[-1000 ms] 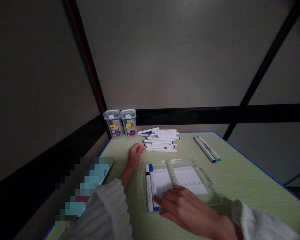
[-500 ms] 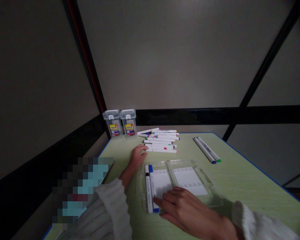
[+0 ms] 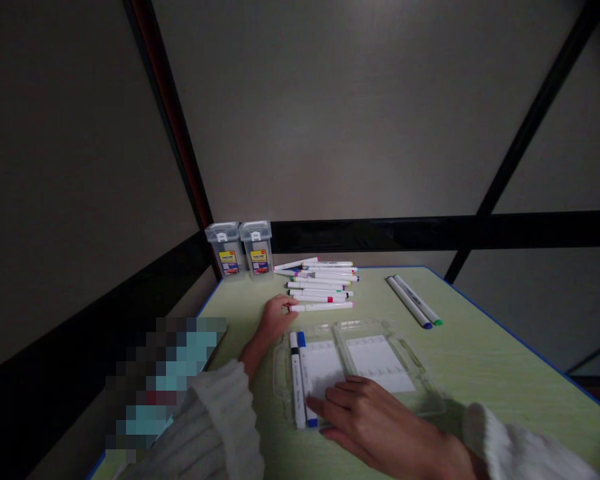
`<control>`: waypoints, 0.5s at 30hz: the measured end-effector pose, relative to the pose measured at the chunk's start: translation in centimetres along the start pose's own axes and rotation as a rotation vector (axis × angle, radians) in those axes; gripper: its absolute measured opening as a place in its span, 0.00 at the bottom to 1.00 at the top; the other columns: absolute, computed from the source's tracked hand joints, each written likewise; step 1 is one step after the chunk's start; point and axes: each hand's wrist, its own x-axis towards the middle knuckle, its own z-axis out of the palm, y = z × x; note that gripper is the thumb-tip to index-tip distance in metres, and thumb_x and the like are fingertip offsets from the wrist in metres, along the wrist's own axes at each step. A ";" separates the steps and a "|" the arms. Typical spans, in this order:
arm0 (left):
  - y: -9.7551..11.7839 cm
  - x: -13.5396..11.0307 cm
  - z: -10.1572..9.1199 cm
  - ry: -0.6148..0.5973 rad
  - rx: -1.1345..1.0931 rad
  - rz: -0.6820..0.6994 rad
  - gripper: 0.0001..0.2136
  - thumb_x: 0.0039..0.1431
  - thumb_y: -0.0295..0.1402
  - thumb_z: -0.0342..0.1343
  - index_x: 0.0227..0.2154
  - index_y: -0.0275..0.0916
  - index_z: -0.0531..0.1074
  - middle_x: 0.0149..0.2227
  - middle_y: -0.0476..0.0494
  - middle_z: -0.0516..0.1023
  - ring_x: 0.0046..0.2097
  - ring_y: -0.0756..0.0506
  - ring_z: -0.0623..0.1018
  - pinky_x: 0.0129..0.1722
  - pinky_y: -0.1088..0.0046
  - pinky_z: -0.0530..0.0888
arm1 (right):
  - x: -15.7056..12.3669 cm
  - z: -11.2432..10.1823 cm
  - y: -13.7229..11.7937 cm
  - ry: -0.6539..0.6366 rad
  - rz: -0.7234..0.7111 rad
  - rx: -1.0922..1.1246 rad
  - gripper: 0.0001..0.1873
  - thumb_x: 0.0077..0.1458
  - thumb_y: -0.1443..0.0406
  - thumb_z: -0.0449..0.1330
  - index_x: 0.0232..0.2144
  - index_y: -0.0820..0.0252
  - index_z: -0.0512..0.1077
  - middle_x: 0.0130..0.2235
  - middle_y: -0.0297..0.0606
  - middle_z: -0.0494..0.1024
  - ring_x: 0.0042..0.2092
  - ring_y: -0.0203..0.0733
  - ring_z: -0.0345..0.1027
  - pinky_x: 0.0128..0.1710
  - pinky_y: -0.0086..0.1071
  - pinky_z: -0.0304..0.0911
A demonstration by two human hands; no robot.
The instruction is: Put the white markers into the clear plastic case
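Observation:
My left hand (image 3: 276,319) pinches the left end of a white marker pen (image 3: 325,307) with pink at its ends, at the near side of a marker pile. A clear plastic case (image 3: 347,357) lies unfolded before me, with white card inside. In its left part, a black-banded marker (image 3: 297,383) and a blue-capped marker (image 3: 307,380) lie side by side. My right hand (image 3: 367,420) rests over the case's near edge, fingers loosely extended and apart. Its index fingertip touches the blue-capped marker near the lower end; the palm side is hidden.
Behind the case lies the pile of white markers (image 3: 325,275) with coloured caps. Two clear lidded boxes (image 3: 257,257) stand at the back left corner. Two thicker markers (image 3: 414,301), blue and green tipped, lie at right. A pixelated object (image 3: 180,373) sits by the left edge.
My left hand has drawn the pink-ended marker slightly toward me, widening the gap from the pile. My right hand and the case have hardly moved.

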 end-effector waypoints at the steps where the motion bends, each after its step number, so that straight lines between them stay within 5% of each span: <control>1: 0.1 0.0 0.0 -0.005 0.000 -0.005 0.12 0.38 0.17 0.54 0.28 0.33 0.74 0.33 0.44 0.76 0.36 0.49 0.73 0.37 0.73 0.69 | 0.0 0.0 0.0 -0.003 0.000 -0.001 0.16 0.57 0.63 0.51 0.48 0.57 0.62 0.37 0.35 0.74 0.36 0.42 0.68 0.37 0.37 0.62; 15: -0.3 -0.2 -0.1 -0.047 -0.031 0.061 0.06 0.38 0.20 0.57 0.23 0.34 0.74 0.27 0.46 0.74 0.32 0.50 0.72 0.36 0.74 0.68 | 0.1 -0.2 0.0 -0.014 0.002 0.007 0.16 0.56 0.64 0.52 0.47 0.57 0.64 0.37 0.36 0.75 0.37 0.42 0.68 0.37 0.36 0.62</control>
